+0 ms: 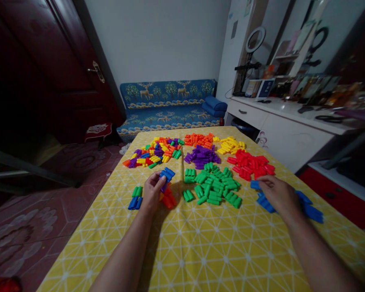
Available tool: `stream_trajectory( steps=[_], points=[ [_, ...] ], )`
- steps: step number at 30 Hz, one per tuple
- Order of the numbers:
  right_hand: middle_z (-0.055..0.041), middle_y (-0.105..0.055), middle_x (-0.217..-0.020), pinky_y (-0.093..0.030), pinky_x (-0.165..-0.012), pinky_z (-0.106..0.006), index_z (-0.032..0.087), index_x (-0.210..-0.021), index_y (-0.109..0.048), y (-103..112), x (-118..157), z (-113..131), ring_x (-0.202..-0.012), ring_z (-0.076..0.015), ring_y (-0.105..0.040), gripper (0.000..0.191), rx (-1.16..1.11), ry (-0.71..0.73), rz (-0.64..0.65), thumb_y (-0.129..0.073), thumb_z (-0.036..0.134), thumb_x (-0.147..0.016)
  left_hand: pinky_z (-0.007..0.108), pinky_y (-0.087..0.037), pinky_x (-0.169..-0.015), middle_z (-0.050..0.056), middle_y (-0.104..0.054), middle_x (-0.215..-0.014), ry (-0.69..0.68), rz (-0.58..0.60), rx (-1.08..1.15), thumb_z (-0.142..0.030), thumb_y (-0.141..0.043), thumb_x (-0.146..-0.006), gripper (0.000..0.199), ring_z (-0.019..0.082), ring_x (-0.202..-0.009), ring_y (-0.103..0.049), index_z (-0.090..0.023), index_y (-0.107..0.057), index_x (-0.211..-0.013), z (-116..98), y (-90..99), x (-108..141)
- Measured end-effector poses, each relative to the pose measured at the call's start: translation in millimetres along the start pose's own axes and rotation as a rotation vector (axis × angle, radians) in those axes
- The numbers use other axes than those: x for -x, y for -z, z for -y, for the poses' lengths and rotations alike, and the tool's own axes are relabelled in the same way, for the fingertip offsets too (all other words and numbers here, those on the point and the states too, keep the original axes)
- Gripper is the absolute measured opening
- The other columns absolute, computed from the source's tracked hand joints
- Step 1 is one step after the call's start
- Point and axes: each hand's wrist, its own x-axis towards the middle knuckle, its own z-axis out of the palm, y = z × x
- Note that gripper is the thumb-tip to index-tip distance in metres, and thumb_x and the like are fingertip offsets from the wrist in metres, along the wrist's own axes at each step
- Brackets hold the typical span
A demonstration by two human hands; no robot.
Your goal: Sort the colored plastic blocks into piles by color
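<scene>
My left hand [152,190] is closed on a joined toy building block piece [168,174], blue on top with purple below, held just above the table. Orange-red blocks [169,199] show beneath and beside that hand; whether they hang from the piece or lie on the cloth I cannot tell. To its left lie green blocks [137,191] and blue blocks [135,202]. Over on the right, my right hand [278,195] pinches a blue block [255,184] above a pile of blue blocks [312,211], partly hidden by the hand and forearm.
A yellow patterned tablecloth [200,251] covers the table. Green [215,184], purple [201,156], red [251,163], orange [198,140] and yellow [231,145] block piles spread across it, with a mixed-colour pile [158,151] at the back left. Behind stands a blue sofa [167,115].
</scene>
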Motion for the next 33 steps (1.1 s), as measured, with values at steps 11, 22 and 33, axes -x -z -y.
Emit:
stream_trajectory(
  steps=[11,22,33],
  points=[
    [-0.0076,-0.066,-0.099,-0.051,-0.083,-0.037,0.023,-0.088,-0.068,-25.9,22.2,92.4,-0.094,-0.0222,-0.063,0.02,-0.262,0.342,0.132,-0.049,0.018,-0.08,0.019,-0.04,-0.049,0.0,-0.064,-0.067,0.023,0.101,-0.169,-0.044,-0.078,-0.068,0.035,0.009,-0.052,-0.051,-0.016,-0.071,-0.088,3.7,-1.6,3.3],
    [-0.0046,-0.064,-0.114,-0.053,-0.091,-0.036,0.033,-0.129,-0.058,-51.1,71.2,196.7,-0.104,-0.021,-0.063,0.051,-0.562,0.482,0.395,-0.06,0.014,-0.082,0.025,-0.05,-0.06,0.005,-0.071,-0.07,0.029,0.364,-0.332,-0.039,-0.082,-0.064,0.028,0.015,-0.061,-0.061,-0.015,-0.076,-0.078,-6.7,-21.9,22.8],
    [-0.0097,-0.072,-0.103,-0.053,-0.075,-0.037,0.023,-0.114,-0.067,-22.2,13.5,55.8,-0.087,-0.025,-0.068,0.034,-0.034,0.245,0.01,-0.054,0.033,-0.084,0.016,-0.041,-0.048,0.001,-0.065,-0.071,0.116,-0.104,0.018,-0.053,-0.075,-0.07,0.042,0.005,-0.053,-0.052,-0.014,-0.072,-0.086,-5.4,-18.3,3.7]
  ],
)
